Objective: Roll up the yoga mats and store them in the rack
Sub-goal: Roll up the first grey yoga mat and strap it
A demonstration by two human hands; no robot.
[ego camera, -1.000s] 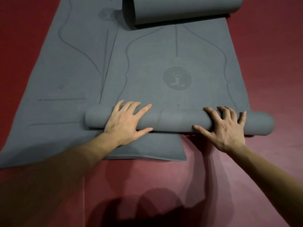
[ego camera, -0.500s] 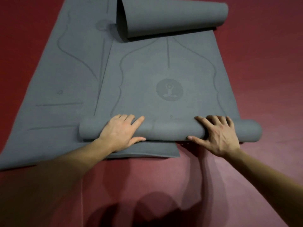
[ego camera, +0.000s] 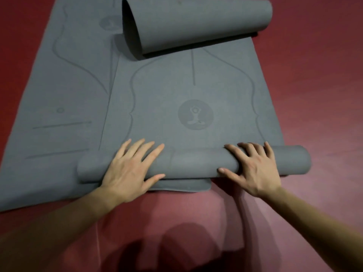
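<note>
A grey yoga mat (ego camera: 188, 91) with a round emblem lies on the red floor, its near end wound into a roll (ego camera: 196, 161). My left hand (ego camera: 131, 167) presses flat on the left part of that roll, fingers spread. On the right part rests my right hand (ego camera: 253, 167), fingers over the top and thumb at the near side. The mat's far end (ego camera: 196, 24) curls up into a loose tube. A second grey mat (ego camera: 55, 107) lies flat underneath, reaching out to the left.
Red floor (ego camera: 318, 95) surrounds the mats on all sides. The lower mat's near corner (ego camera: 204, 186) sticks out under the roll. My shadow falls on the floor at the bottom. No rack is in view.
The roll has advanced a little toward the emblem, and both hands have shifted forward over it. The view has dropped, showing more of the curled far end.
</note>
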